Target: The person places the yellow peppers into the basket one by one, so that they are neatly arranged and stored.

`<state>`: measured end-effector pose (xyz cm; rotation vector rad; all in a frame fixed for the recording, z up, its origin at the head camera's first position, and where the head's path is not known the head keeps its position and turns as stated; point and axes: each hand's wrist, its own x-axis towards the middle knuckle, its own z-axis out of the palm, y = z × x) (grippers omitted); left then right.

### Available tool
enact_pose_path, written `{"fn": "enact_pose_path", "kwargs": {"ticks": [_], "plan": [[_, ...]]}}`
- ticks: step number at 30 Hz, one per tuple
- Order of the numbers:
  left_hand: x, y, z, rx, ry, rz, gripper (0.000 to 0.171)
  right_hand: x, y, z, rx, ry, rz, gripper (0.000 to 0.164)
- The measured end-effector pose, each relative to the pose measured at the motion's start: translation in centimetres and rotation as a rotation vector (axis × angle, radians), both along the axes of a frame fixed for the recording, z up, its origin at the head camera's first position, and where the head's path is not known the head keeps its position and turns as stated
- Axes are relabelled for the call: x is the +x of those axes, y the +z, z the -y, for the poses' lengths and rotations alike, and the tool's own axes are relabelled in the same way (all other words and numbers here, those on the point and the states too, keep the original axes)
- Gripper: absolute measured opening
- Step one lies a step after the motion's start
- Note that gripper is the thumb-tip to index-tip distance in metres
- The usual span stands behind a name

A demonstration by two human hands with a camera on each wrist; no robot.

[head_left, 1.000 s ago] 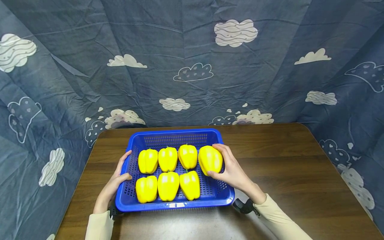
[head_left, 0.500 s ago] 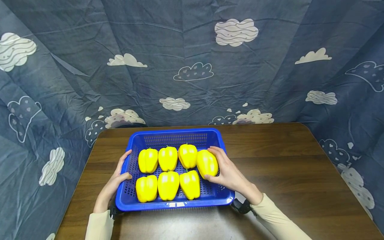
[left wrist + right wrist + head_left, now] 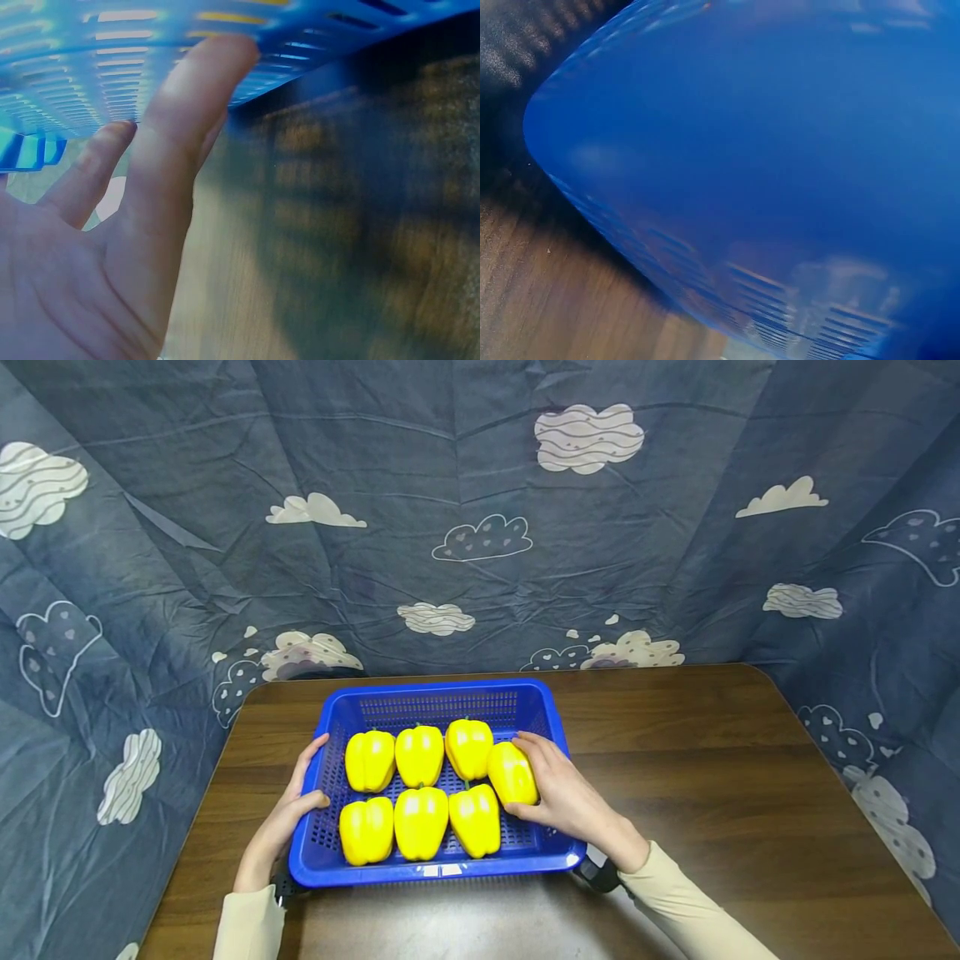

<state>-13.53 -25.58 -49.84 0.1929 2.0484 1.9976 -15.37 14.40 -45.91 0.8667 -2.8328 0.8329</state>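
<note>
A blue plastic basket (image 3: 442, 870) with slotted walls stands on the table and holds several yellow bell peppers (image 3: 421, 823) in two rows. At the right end of the back row, my right hand (image 3: 558, 789) grips one bell pepper (image 3: 512, 773) between thumb and fingers, low inside the basket. My left hand (image 3: 288, 806) holds the basket's left side, thumb and a finger at the rim. In the left wrist view, the left thumb (image 3: 176, 127) reaches the slotted wall (image 3: 124, 75). Only the basket's blue outside (image 3: 727, 142) fills the right wrist view, with the right hand hidden.
The brown wooden table (image 3: 675, 752) extends to the right of the basket and in front of it. Behind and at both sides hangs a dark blue cloth (image 3: 480, 460) printed with clouds. The front right of the basket floor shows bare slots.
My right hand has moved the bell pepper left and toward the front, lower into the basket beside the back row. The left hand and the basket have stayed in place.
</note>
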Motion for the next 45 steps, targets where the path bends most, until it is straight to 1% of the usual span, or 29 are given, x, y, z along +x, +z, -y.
{"fn": "enact_pose_path", "kwargs": {"ticks": [3,8,10,13,21,24,29,35,38,42,45], "plan": [[0.0,0.0,0.0,-0.003,-0.001,0.003,0.085,0.1,-0.1,0.0,0.023,0.005,-0.034,0.085],[0.1,0.1,-0.1,0.0,-0.001,0.003,0.084,0.2,-0.2,0.0,0.093,0.018,-0.126,0.081],[0.1,0.1,-0.1,0.0,-0.001,0.002,0.084,0.3,-0.3,0.0,0.115,0.015,-0.145,0.08],[0.2,0.1,-0.1,0.001,0.006,0.002,0.084,0.3,-0.3,0.0,0.113,0.012,-0.147,0.078],[0.3,0.2,-0.1,-0.005,0.031,-0.003,0.083,0.2,-0.3,0.0,0.009,0.002,-0.11,0.07],[0.1,0.2,-0.1,-0.012,0.034,-0.004,0.083,0.0,-0.3,0.0,-0.033,-0.007,-0.08,0.067],[-0.2,0.2,0.0,-0.029,0.043,0.017,0.082,-0.3,-0.5,-0.1,-0.097,-0.028,-0.026,0.063],[-0.6,0.1,0.2,-0.057,0.044,0.02,0.082,-0.2,-0.2,-0.4,-0.173,-0.041,0.029,0.059],[-0.7,0.2,0.2,-0.066,0.037,0.03,0.082,-0.2,0.0,-0.7,-0.214,-0.054,0.021,0.059],[-0.8,0.4,0.3,-0.067,0.019,0.049,0.081,-0.4,0.2,-1.1,-0.251,-0.084,-0.029,0.06],[-0.9,0.7,0.4,-0.081,0.01,0.042,0.079,-0.5,0.5,-1.5,-0.262,-0.108,-0.066,0.062]]}}
